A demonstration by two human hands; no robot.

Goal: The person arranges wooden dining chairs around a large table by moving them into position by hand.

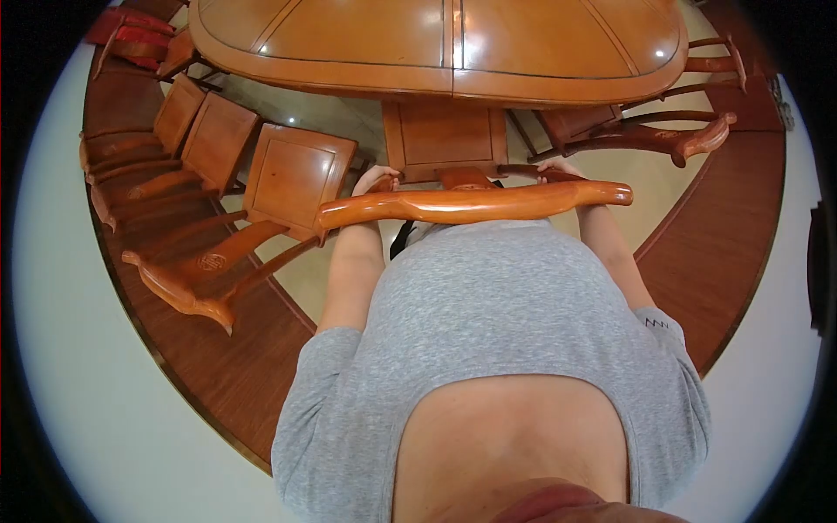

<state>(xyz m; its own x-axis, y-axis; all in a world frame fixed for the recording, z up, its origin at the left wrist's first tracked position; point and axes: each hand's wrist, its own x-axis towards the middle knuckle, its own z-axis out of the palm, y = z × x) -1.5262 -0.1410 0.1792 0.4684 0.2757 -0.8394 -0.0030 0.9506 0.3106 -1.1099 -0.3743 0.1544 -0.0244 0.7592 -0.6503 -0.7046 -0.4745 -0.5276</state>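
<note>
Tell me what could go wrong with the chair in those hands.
The held chair might knock the table, whose edge overlaps its seat in this view. It may catch the chair to its right, which looks close. Its top rail could bump the nearby grey shirt.

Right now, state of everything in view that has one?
Table: standing, top glossy.
Held chair: seat front hidden by table; tilt unclear.
Left hand: closed on its back.
Right hand: closed on its back.
Nearest left chair: upright, seat bare.
Two chairs beyond: upright, seats bare.
Nearest right chair: upright, seat partly hidden.
Red item: unclear.
</note>
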